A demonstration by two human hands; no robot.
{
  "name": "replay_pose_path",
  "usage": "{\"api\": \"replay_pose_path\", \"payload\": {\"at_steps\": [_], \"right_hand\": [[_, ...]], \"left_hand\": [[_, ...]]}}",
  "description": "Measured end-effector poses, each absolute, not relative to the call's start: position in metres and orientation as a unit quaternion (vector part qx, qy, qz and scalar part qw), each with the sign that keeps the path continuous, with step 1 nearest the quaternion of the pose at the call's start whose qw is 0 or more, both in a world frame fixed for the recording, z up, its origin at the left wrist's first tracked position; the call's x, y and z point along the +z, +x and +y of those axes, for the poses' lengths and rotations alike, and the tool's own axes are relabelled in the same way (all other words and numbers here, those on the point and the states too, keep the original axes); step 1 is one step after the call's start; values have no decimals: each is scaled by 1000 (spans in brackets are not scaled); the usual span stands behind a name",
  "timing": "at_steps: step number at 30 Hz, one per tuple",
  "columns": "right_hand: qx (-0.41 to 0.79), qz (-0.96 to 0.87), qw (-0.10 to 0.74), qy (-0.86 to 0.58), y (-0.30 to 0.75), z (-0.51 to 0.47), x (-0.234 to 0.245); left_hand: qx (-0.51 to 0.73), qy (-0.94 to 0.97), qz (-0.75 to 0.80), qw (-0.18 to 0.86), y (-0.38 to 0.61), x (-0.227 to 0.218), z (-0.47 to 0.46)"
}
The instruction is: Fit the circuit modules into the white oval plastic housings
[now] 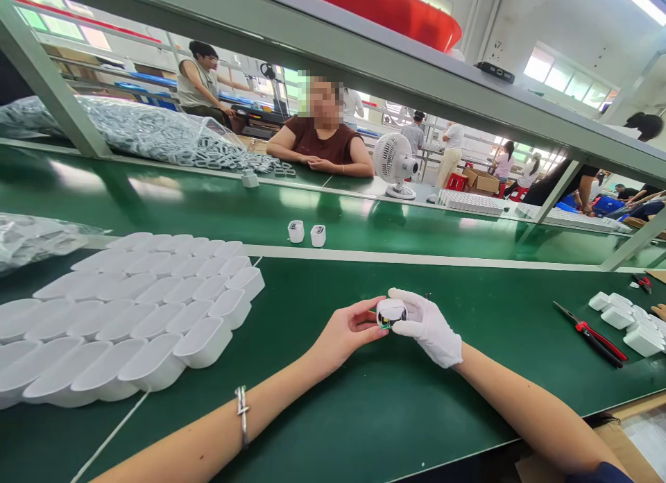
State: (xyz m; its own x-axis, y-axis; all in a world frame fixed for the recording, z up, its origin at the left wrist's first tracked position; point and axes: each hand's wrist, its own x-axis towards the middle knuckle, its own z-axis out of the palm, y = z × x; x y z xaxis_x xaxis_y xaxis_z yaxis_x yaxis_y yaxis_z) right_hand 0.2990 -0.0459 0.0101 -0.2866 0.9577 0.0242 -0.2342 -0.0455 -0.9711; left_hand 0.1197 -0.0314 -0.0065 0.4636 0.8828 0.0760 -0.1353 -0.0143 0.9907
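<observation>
Above the green table (322, 413), both my hands grip a small white plastic housing (391, 308) with a bit of green circuit board and dark parts showing on its near side. My bare left hand (347, 330) pinches it from the left between thumb and fingers. From the right, my white-gloved right hand (429, 329) closes on it with thumb and fingertips. The far side of the housing is hidden by my fingers.
Rows of white oval cups (202, 341) fill the left side. Two small white units (296, 231) stand on the far belt. Red-handled pliers (593, 334) and several white housings (642, 337) lie at right. A fan (394, 160) and a seated person (322, 139) are across the belt.
</observation>
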Motion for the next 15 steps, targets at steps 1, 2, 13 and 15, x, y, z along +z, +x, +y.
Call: {"api": "replay_pose_path", "payload": {"at_steps": [1,2,13,15], "right_hand": [[624,-498,481,-363,298,-47,10],[621,-496,486,-364,297,-48,10],[592,-535,463,-386,297,-49,14],[590,-550,423,-412,301,-48,17]], "left_hand": [[412,576,320,630,120,-5,-32],[418,567,318,634,120,-4,-33],[406,566,337,634,121,3,-37],[395,563,349,636,121,3,-37]]}}
